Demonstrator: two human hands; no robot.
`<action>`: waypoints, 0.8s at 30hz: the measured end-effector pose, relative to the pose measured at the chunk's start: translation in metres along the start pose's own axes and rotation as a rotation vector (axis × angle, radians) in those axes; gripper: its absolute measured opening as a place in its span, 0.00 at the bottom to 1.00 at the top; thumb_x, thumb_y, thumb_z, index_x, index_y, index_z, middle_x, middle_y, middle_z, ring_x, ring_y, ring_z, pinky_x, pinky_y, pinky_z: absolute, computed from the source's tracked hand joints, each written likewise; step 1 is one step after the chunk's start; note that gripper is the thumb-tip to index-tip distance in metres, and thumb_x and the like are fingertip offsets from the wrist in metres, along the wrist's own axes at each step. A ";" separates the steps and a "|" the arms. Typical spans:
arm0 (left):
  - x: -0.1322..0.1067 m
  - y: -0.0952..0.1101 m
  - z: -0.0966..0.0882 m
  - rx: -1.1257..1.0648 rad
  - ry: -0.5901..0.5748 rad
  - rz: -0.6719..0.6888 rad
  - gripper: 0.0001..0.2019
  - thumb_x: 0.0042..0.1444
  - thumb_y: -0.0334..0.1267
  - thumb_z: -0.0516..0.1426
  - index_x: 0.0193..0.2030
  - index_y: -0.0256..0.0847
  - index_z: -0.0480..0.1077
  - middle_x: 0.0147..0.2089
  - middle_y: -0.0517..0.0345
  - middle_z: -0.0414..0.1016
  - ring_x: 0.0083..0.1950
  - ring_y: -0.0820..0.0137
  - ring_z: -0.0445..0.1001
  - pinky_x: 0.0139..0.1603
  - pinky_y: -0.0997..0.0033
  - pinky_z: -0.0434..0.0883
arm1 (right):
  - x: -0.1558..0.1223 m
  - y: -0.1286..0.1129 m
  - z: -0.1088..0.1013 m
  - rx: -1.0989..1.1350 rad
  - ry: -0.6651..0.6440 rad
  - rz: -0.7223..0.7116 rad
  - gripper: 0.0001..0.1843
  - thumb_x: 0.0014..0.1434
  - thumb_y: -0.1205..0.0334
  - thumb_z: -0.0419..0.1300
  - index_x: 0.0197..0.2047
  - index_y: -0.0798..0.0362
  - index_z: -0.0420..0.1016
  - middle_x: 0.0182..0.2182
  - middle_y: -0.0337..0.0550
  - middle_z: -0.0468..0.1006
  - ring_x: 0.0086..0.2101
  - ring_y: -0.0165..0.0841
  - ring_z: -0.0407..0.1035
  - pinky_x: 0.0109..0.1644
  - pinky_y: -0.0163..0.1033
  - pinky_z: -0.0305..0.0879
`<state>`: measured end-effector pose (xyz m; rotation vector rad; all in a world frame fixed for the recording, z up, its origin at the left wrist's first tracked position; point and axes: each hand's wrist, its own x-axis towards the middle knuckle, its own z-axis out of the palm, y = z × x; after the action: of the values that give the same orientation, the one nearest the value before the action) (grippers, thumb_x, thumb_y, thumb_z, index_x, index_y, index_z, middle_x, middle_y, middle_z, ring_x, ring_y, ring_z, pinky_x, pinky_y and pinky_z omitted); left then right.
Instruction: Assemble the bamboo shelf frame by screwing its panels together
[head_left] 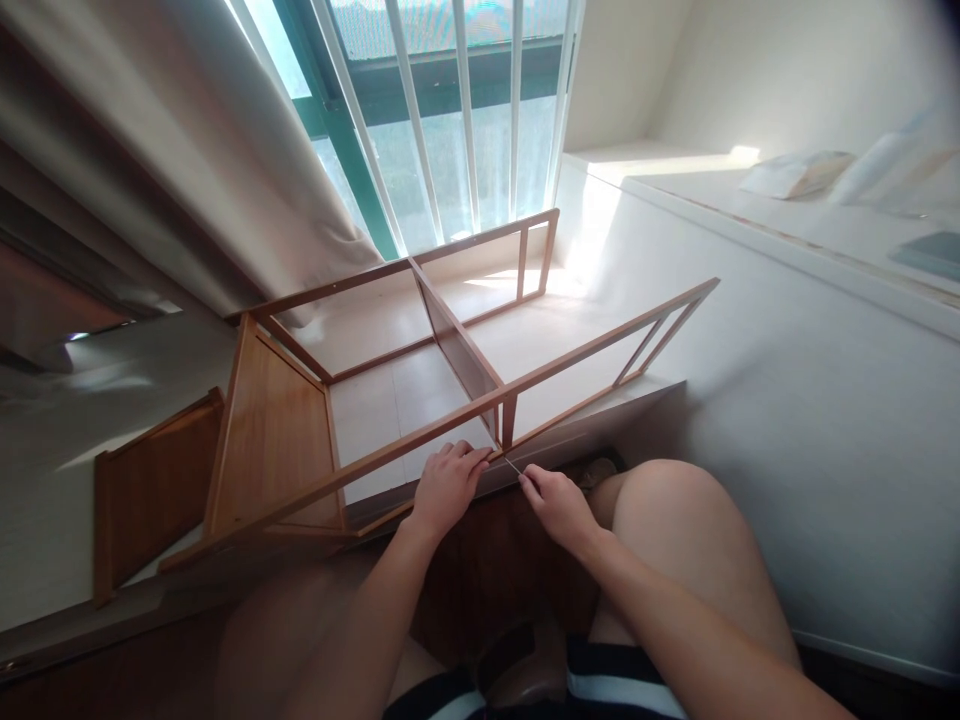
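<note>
A brown wooden shelf frame [600, 352] lies on its side in front of me, with a solid panel [277, 430] at its left end and a divider [461, 335] across the middle. My left hand [450, 485] grips the frame's lower near rail beside the divider joint, fingers over the wood. Just right of it, my right hand [556, 503] pinches a thin metal tool [513, 466] that looks like a hex key. Its tip meets the rail at the joint below the divider. The fastener there is too small to make out.
A separate wooden panel [157, 485] lies at the left. The frame rests on a pale raised ledge [397, 405] under a barred window [450, 130]. A grey curtain [187, 130] hangs to the left. At right, a white counter [675, 190] holds a packet [796, 174].
</note>
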<state>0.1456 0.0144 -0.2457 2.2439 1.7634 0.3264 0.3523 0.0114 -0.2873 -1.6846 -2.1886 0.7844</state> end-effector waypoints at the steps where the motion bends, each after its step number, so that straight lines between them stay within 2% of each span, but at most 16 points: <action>1: 0.000 0.000 0.000 0.003 -0.003 0.002 0.18 0.68 0.45 0.45 0.57 0.53 0.70 0.46 0.53 0.72 0.47 0.64 0.67 0.48 0.64 0.63 | 0.000 0.000 0.000 0.001 0.002 0.002 0.16 0.68 0.56 0.48 0.31 0.50 0.67 0.27 0.41 0.77 0.29 0.33 0.70 0.33 0.34 0.52; 9: -0.001 0.000 0.000 0.014 -0.010 -0.001 0.18 0.67 0.45 0.45 0.57 0.54 0.70 0.46 0.53 0.72 0.47 0.63 0.67 0.47 0.63 0.63 | -0.001 -0.003 0.002 0.061 0.021 0.013 0.18 0.68 0.55 0.47 0.29 0.50 0.66 0.23 0.39 0.73 0.26 0.32 0.68 0.32 0.34 0.52; 24: -0.003 0.000 0.002 0.002 0.022 -0.001 0.18 0.67 0.46 0.45 0.57 0.53 0.70 0.47 0.53 0.72 0.48 0.63 0.67 0.48 0.63 0.62 | -0.004 -0.003 0.007 0.054 0.080 0.069 0.19 0.68 0.54 0.48 0.28 0.51 0.68 0.25 0.42 0.76 0.27 0.32 0.68 0.31 0.35 0.49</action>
<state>0.1461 0.0114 -0.2480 2.2489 1.7762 0.3501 0.3474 0.0057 -0.2910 -1.7417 -2.0479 0.7728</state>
